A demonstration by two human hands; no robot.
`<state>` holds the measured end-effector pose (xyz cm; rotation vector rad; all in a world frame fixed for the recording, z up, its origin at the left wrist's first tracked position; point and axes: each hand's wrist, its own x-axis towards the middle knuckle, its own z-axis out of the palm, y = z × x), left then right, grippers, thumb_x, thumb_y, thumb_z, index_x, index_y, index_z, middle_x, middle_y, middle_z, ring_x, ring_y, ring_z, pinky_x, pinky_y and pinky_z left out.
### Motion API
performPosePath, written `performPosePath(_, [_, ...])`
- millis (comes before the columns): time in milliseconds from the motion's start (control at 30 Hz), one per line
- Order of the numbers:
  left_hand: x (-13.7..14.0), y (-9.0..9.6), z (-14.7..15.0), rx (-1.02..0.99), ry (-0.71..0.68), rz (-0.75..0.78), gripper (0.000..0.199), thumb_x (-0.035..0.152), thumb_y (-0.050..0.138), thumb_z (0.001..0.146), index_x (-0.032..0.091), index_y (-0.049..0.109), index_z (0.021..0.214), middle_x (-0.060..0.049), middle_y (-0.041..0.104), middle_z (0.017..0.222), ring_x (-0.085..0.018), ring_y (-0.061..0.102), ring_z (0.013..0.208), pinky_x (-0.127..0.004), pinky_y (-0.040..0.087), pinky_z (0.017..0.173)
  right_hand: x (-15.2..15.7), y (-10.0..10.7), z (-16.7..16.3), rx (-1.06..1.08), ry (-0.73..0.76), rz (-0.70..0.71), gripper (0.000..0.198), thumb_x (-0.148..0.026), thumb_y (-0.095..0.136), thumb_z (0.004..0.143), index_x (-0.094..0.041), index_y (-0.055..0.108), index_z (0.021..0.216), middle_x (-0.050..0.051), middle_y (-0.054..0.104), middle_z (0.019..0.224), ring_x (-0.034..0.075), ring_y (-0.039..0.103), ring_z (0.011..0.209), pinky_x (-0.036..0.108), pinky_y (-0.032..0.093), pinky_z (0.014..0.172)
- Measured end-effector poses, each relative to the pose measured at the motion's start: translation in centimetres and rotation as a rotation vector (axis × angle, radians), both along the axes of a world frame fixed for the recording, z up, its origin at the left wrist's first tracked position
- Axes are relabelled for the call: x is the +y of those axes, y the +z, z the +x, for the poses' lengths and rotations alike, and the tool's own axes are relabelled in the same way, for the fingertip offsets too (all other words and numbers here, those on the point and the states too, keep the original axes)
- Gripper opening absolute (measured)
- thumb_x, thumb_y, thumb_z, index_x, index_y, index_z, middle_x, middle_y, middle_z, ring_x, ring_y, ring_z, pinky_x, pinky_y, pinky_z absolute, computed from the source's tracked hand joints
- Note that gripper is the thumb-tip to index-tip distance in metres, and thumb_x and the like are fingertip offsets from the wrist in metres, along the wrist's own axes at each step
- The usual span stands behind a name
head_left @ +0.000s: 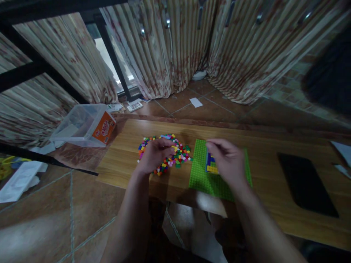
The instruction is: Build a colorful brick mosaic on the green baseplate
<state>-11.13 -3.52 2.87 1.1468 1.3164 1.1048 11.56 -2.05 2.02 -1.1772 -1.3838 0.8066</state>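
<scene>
My left hand (156,155) is over the pile of small coloured building bricks (179,153), its fingertips pinched on a yellow brick (174,148). To the right lies a green studded baseplate (199,171), with blue and yellow bricks (212,168) joined on it. My right hand (229,157) hangs over those bricks and hides part of them. Its thumb and fingers are pressed together near the upper edge of the joined bricks; whatever is between them cannot be made out.
A wooden table (263,171) carries the bricks, the baseplate and a flat black slab (307,182) at the right. On the floor beyond its left end stands a clear plastic bin (85,124) with an orange label. Curtains (175,47) hang behind.
</scene>
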Motion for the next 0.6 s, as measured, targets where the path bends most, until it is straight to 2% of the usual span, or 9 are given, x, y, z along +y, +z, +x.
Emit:
performPosePath(33, [0.0, 0.1, 0.7, -0.07, -0.01, -0.014, 0.029, 0.031, 0.081, 0.063, 0.014, 0.069, 0.084, -0.002, 0.069, 0.078, -0.012, 0.062, 0.066, -0.025, 0.051, 0.064, -0.4, -0.1, -1.4, 0.047, 0.099, -0.031, 0.017, -0.036, 0.068, 0.08, -0.021, 0.073, 0.088, 0.001, 0.074, 0.08, 0.015, 0.066, 0.071, 0.028, 0.052, 0.067])
performPosePath(133, [0.1, 0.2, 2.2, -0.188, -0.037, -0.028, 0.03, 0.031, 0.084, 0.062, 0.015, 0.071, 0.083, -0.002, 0.071, 0.079, -0.011, 0.063, 0.065, -0.022, 0.051, 0.062, -0.9, -0.8, -4.3, 0.185, 0.255, -0.141, 0.019, -0.038, 0.069, 0.079, -0.021, 0.073, 0.087, 0.001, 0.073, 0.078, 0.015, 0.065, 0.068, 0.026, 0.052, 0.064])
performPosePath(233, [0.1, 0.3, 2.7, -0.231, -0.046, -0.031, 0.029, 0.03, 0.086, 0.06, 0.014, 0.072, 0.08, -0.002, 0.072, 0.076, -0.01, 0.062, 0.061, -0.02, 0.05, 0.056, -0.7, -1.4, -5.3, 0.261, 0.262, -0.216, 0.021, -0.039, 0.072, 0.076, -0.02, 0.073, 0.085, 0.0, 0.072, 0.074, 0.013, 0.062, 0.061, 0.026, 0.052, 0.061])
performPosePath(367, [0.1, 0.2, 2.5, -0.253, -0.037, -0.081, 0.031, 0.031, 0.087, 0.058, 0.013, 0.072, 0.079, -0.001, 0.069, 0.066, -0.009, 0.058, 0.051, -0.018, 0.043, 0.045, -0.5, -1.2, -5.2, 0.336, 0.263, -0.281, 0.021, -0.039, 0.075, 0.071, -0.019, 0.073, 0.078, -0.001, 0.068, 0.063, 0.012, 0.058, 0.052, 0.025, 0.05, 0.054])
performPosePath(467, [0.0, 0.2, 2.5, -0.327, -0.017, -0.128, 0.033, 0.027, 0.089, 0.054, 0.012, 0.072, 0.077, -0.001, 0.069, 0.063, -0.01, 0.061, 0.052, -0.019, 0.047, 0.049, -0.6, -0.7, -5.2, 0.396, 0.274, -0.327, 0.024, -0.04, 0.078, 0.066, -0.019, 0.073, 0.075, -0.001, 0.067, 0.06, 0.012, 0.058, 0.051, 0.026, 0.051, 0.053])
performPosePath(600, [-0.1, 0.4, 2.3, -0.447, -0.011, -0.187, 0.034, 0.024, 0.09, 0.051, 0.012, 0.072, 0.078, -0.002, 0.071, 0.067, -0.012, 0.065, 0.058, -0.023, 0.054, 0.059, -0.8, -0.7, -5.6, 0.472, 0.293, -0.41, 0.029, -0.043, 0.08, 0.063, -0.019, 0.074, 0.078, 0.0, 0.071, 0.066, 0.013, 0.061, 0.054, 0.029, 0.054, 0.055])
